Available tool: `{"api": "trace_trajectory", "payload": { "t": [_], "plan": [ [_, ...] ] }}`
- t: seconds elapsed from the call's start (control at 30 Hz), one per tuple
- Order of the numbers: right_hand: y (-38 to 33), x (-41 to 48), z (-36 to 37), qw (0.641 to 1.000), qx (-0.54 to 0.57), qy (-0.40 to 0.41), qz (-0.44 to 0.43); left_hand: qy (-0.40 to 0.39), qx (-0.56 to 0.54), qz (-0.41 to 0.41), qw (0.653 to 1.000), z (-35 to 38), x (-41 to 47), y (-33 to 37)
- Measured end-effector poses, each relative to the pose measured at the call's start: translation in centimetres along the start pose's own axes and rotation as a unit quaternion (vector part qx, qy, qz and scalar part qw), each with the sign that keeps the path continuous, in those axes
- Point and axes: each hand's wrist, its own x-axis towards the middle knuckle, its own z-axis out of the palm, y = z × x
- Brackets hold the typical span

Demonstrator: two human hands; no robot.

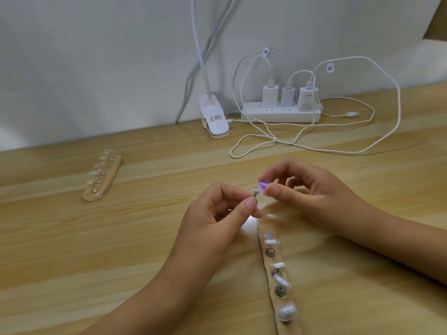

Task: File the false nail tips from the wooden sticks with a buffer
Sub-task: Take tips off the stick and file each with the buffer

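Note:
My left hand [217,211] pinches a small metal stand with a clear false nail tip [255,191] on top, held above the table. My right hand [304,189] pinches a small purple buffer block [262,185] that touches the tip. Below my hands lies a wooden stick [281,308] with several clear nail tips on metal stands; one spot at its far end shows a bare round pad [267,235]. A second wooden stick [102,177] with several nail tips lies at the left of the table.
The wooden table [72,238] meets a white wall at the back. A white clip lamp base [215,117] stands at the back centre. A power strip [280,112] with three chargers and looping white cables [314,141] lies at the back right.

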Motion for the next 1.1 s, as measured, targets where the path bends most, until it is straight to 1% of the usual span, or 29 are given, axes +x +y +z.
{"api": "trace_trajectory", "payload": {
  "t": [0.1,0.3,0.37,0.43,0.53,0.57,0.67,0.8,0.9,1.0,1.1],
  "plan": [
    [0.0,0.2,-0.1,0.999,0.015,0.031,0.009,0.003,-0.004,0.000,1.000,-0.1,-0.1,0.2],
    [-0.6,-0.4,-0.4,0.997,0.032,0.056,-0.050,-0.008,-0.005,-0.002,1.000,-0.1,0.1,0.2],
    [-0.8,-0.6,-0.3,0.995,0.034,0.049,-0.076,-0.014,0.009,-0.005,1.000,0.0,0.1,-0.1],
    [-0.9,-0.8,-0.1,0.994,0.002,0.025,-0.102,-0.015,0.025,-0.007,1.000,0.0,0.1,-0.2],
    [-0.8,-0.6,0.0,0.997,-0.015,0.003,-0.076,-0.017,0.035,-0.002,0.999,0.0,0.1,-0.2],
    [-0.8,-0.6,0.0,0.997,-0.019,0.003,-0.080,-0.019,0.035,-0.001,0.999,0.0,0.1,-0.2],
    [-0.9,-0.8,0.1,0.989,-0.059,-0.005,-0.132,-0.020,0.035,-0.001,0.999,0.1,0.1,-0.1],
    [-0.7,-0.4,0.0,0.993,-0.058,0.014,-0.101,-0.007,0.032,0.005,0.999,0.0,0.1,-0.2],
    [-0.6,-0.5,0.0,0.988,-0.082,0.004,-0.133,-0.011,0.051,0.016,0.998,0.0,0.1,-0.2],
    [-0.6,-0.4,-0.1,0.989,-0.083,0.020,-0.118,0.008,0.078,0.031,0.996,-0.1,0.2,-0.4],
    [-0.7,-0.5,0.1,0.986,-0.088,0.007,-0.144,0.011,0.097,0.051,0.994,-0.1,0.2,-0.3]
  ]
}}
